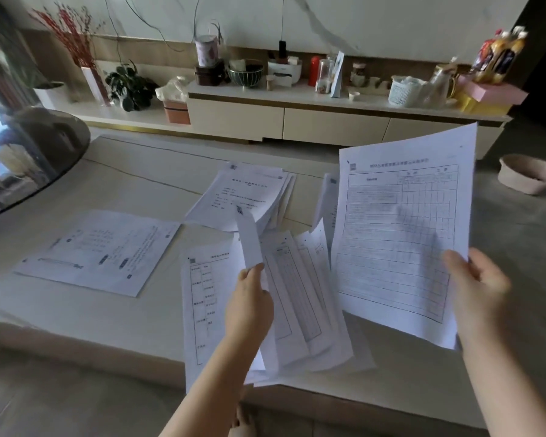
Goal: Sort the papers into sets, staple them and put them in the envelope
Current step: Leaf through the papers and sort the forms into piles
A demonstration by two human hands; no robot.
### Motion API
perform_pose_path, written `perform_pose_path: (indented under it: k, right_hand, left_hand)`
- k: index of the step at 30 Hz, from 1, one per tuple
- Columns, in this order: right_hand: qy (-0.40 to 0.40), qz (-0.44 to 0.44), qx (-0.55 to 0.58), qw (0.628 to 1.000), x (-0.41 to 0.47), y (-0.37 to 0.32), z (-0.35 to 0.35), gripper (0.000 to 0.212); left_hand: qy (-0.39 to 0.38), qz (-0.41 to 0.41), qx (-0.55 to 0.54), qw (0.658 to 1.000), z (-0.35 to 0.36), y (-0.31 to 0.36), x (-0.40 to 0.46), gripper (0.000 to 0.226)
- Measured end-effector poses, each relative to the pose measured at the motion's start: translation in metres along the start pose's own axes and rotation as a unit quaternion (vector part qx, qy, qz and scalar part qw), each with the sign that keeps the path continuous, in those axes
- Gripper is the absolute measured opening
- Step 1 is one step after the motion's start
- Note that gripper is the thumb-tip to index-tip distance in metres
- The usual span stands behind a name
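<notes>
My right hand [476,291] holds a printed table sheet [401,234] upright by its right edge, above the table's right side. My left hand [249,304] pinches a sheet seen edge-on [249,241], lifted over a fanned heap of form pages [300,298] at the front edge of the table. Another stack of printed pages [243,197] lies in the middle of the table. A separate sheet or thin set [101,250] lies flat to the left. No stapler or envelope is in view.
The low pale table [123,310] fills the middle of the view. A dark round glass top [35,159] overhangs at the left. Behind runs a long cabinet [297,118] crowded with jars, a plant and boxes. A shallow beige bowl [530,173] sits on the floor at the right.
</notes>
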State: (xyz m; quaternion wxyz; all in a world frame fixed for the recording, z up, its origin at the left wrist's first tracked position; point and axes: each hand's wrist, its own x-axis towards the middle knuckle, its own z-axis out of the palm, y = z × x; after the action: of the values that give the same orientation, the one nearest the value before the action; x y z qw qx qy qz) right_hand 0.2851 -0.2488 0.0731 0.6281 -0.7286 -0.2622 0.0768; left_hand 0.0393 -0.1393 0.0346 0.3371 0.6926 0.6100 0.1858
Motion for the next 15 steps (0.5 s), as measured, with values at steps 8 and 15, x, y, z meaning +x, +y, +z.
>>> perform_pose_path:
  k: [8,15]
  right_hand:
    - [-0.016,-0.031,0.024,0.999,-0.014,-0.028,0.016,0.034]
    - [-0.144,-0.018,-0.016,0.989,-0.041,-0.020,0.060,0.015]
  left_hand:
    - [0.081,-0.009,0.021,0.996,-0.061,-0.023,-0.005,0.078]
    - [0.185,-0.014,-0.001,0.983,-0.083,-0.024,-0.020,0.075]
